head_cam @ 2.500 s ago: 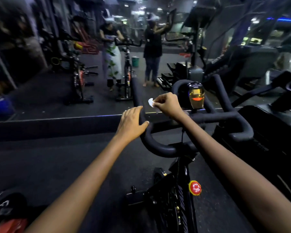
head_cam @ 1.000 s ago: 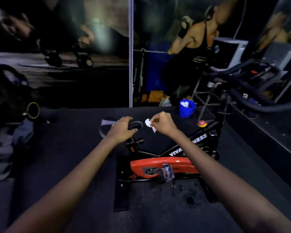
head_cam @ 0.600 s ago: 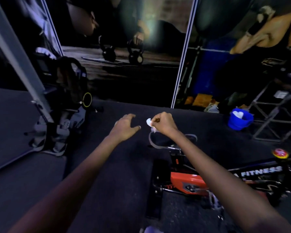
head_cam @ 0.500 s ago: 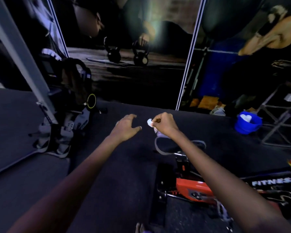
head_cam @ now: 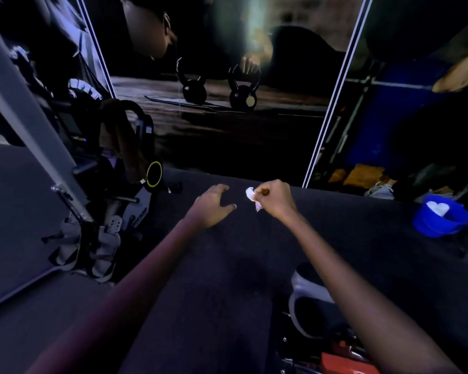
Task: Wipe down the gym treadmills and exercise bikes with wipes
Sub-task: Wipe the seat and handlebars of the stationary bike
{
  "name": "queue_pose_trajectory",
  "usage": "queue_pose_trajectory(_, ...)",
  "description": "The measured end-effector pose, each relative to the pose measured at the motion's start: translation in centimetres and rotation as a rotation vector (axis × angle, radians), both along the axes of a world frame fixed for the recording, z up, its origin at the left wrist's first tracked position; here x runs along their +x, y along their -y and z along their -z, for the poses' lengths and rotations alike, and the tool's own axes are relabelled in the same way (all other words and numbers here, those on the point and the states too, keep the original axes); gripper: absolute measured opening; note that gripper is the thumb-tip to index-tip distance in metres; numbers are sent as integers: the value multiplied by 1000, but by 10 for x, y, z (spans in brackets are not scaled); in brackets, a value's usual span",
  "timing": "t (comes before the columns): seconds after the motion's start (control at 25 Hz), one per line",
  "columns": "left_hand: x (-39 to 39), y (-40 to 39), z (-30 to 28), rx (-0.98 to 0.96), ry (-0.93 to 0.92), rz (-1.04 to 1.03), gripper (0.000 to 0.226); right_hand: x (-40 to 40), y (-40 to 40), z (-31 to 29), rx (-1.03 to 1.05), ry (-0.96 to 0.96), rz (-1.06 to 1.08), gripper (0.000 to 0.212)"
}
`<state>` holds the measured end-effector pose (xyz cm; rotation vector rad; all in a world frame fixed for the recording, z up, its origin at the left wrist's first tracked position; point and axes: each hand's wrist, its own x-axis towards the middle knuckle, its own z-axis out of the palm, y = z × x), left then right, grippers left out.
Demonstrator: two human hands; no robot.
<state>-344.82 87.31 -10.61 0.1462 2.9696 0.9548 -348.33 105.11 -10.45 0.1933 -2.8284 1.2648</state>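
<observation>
We look down over both outstretched arms at a dark floor [head_cam: 214, 306]. Our right hand [head_cam: 274, 199] has its grip curled tight round a small crumpled white wipe [head_cam: 251, 197], which pokes out on the thumb side; our left hand [head_cam: 211, 205] hangs just beside it with the fingers spread and loosely bent, holding nothing. Below our right forearm sits the saddle [head_cam: 305, 300] of the exercise bike [head_cam: 338, 359], with a strip of its red frame at the bottom edge (most of the machine is cut off or hidden by the arm). A blue bucket [head_cam: 441, 221] with white wipes inside stands on the floor well off to the right. To the left a grey slanted beam [head_cam: 30, 125] crosses in front of another dark machine [head_cam: 111, 184] with a yellow ring on it, and a wall poster [head_cam: 216, 90] showing kettlebells fills the background between two pale upright strips. Nothing lies between our hands and the floor under them. Compared with half a second ago, the saddle has slid lower and further right in our view and now sits under the forearm, the bucket has shifted rightward, and the bike's lettered frame has dropped out of sight; the hands keep the same pose, wipe still pinched.
</observation>
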Motion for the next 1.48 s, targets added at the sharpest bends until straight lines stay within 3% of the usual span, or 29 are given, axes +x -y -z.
queue_pose_trajectory(0.4,-204,21,31,-107,121,280,59,-152,16,36,-66,57,342,42)
queue_pose_trajectory(0.56,-278,-6,30,-82,146,432,58,-188,0,39,-86,56,494,14)
queue_pose_trajectory(0.84,-363,-110,42,48,195,700,55,-231,-85,48,-55,-6,757,10)
queue_pose_trajectory(0.96,-388,-162,48,12,209,855,55,-243,-131,47,-38,-9,893,14)
queue_pose_trajectory(1.48,-434,-395,45,36,240,1436,54,-209,-274,56,7,96,1466,16)
